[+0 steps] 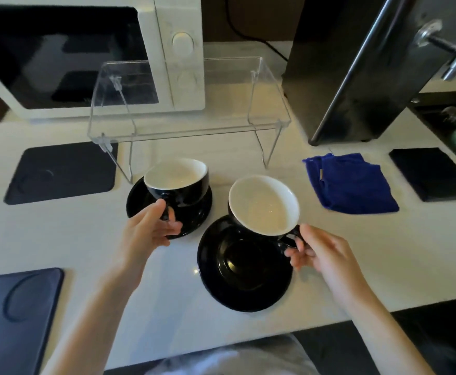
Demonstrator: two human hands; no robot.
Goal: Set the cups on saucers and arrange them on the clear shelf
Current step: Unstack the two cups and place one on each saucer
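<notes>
The left hand (151,226) is pinching the handle of the left cup (178,182), fingers curled closed around it, and the cup is sitting on, or just over, the left saucer (140,204) beneath that hand. The right hand (316,253) is gripping the handle of the right cup (263,205) the same way, holding it tilted above the far edge of the right saucer (245,269), probably to line it up with the centre well. Beyond both hands, the clear shelf (189,104) is standing bare on the bench (356,239), awaiting the pairs.
</notes>
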